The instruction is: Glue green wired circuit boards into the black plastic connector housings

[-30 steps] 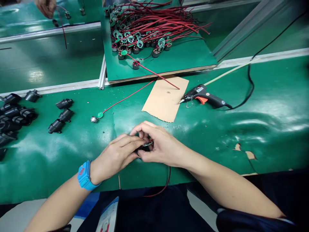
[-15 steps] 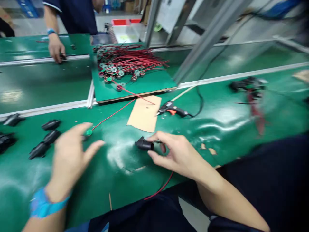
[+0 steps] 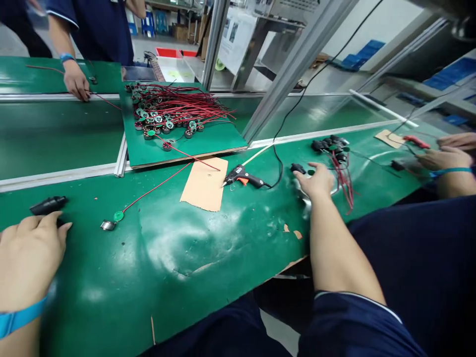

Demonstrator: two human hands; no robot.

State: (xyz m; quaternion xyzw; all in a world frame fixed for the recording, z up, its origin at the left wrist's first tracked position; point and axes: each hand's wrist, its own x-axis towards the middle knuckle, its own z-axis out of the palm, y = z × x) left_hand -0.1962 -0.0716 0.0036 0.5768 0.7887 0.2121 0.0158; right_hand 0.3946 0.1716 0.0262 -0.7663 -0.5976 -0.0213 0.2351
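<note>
At the left edge, my left hand has its fingers and thumb closed round a dark piece, apparently a black plastic housing, mostly hidden under the hand. Another black plastic housing lies just beyond its fingers. My right hand is at the right of the green table, thumb and fingers apart. By its fingertips lies a black housing. Between the hands rest a small round metal part and a green disc, from which a red wire runs.
A hot glue gun lies on a piece of cardboard. Behind, a board carries a heap of red-wired parts. Black housings with red wires lie right. Co-workers' hands are at far left and right.
My right hand has moved right and let go of the black housing it held. My left hand has moved left to the black housings and closed. The view has turned to the right.
</note>
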